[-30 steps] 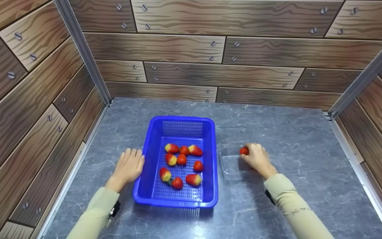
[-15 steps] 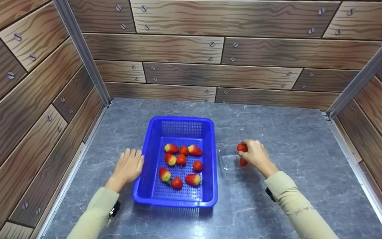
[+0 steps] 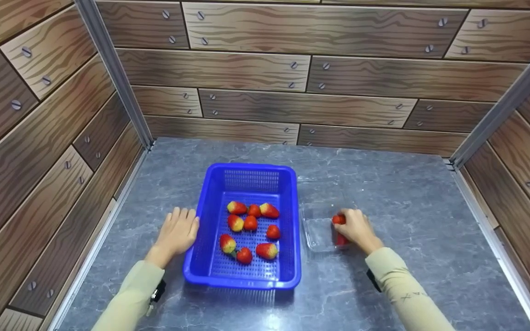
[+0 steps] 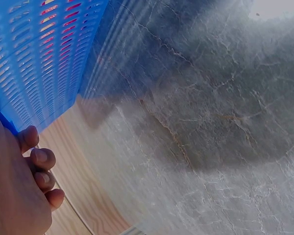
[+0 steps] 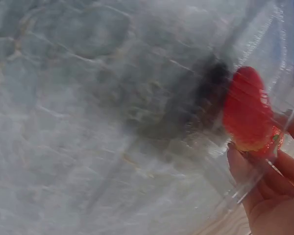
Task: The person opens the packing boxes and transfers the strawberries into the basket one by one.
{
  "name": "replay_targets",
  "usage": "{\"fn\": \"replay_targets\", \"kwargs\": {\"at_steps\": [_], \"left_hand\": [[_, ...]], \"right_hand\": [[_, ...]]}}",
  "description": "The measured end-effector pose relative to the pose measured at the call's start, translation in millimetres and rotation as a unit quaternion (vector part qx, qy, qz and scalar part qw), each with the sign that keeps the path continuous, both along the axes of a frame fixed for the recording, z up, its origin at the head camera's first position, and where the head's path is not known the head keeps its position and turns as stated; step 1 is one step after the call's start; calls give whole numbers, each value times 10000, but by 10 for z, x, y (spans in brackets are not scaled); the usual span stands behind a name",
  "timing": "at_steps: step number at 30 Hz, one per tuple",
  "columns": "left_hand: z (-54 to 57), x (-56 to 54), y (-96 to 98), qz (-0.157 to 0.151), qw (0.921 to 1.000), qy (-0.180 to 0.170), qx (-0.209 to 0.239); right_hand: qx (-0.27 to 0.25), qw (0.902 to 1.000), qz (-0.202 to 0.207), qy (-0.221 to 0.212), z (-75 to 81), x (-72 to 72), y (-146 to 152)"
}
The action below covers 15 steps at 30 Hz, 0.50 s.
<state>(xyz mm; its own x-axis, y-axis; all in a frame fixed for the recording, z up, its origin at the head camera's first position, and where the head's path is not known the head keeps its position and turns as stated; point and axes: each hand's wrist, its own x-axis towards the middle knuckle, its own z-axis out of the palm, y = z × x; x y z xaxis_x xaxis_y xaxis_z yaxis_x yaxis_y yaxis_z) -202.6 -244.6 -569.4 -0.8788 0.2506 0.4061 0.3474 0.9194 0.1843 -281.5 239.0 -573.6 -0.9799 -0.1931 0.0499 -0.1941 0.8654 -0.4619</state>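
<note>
My left hand (image 3: 180,230) grips the left rim of a blue plastic basket (image 3: 242,281), its curled fingertips showing beside the wall in the left wrist view. Several red and yellow strawberries (image 3: 267,250) lie loose on the basket's floor. To the right, my right hand (image 3: 359,230) pinches a red strawberry (image 3: 338,219) over a clear plastic box (image 3: 318,248). Another strawberry (image 5: 247,107) shows through the clear wall in the right wrist view, close to my fingers and partly overlapping the held one.
A grey marbled tabletop (image 3: 398,193) lies under everything. Wood-patterned panels (image 3: 256,69) with metal corner strips enclose it at the back and both sides. The box stands close beside the basket's right wall, its clear edges faint against the table.
My right hand rises slightly, then comes down nearer to me with the strawberry, over the other one in the box. The left hand stays at the basket's rim.
</note>
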Motion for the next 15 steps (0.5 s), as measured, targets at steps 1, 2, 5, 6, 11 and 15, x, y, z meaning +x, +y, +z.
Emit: {"fn": "replay_targets", "kwargs": {"at_steps": [1, 2, 5, 6, 11, 15], "left_hand": [[0, 0, -3, -1, 10000, -27, 8], [1, -1, -7, 4, 10000, -53, 15], [10, -6, -19, 34, 9999, -111, 14], [11, -10, -19, 49, 9999, -138, 3], [0, -18, -9, 80, 9997, -211, -77], [-13, 0, -9, 63, 9998, -198, -69]], "right_hand": [[11, 10000, -18, 49, -10, 8, 5], [-25, 9999, -5, 103, -9, 11, 6], [-162, 9996, 57, 211, 45, -1, -3], [-205, 9996, 61, 193, 79, -4, -7], [-282, 9992, 42, 271, 240, -11, -36], [-474, 9962, 278, 677, 343, 30, -145]]}}
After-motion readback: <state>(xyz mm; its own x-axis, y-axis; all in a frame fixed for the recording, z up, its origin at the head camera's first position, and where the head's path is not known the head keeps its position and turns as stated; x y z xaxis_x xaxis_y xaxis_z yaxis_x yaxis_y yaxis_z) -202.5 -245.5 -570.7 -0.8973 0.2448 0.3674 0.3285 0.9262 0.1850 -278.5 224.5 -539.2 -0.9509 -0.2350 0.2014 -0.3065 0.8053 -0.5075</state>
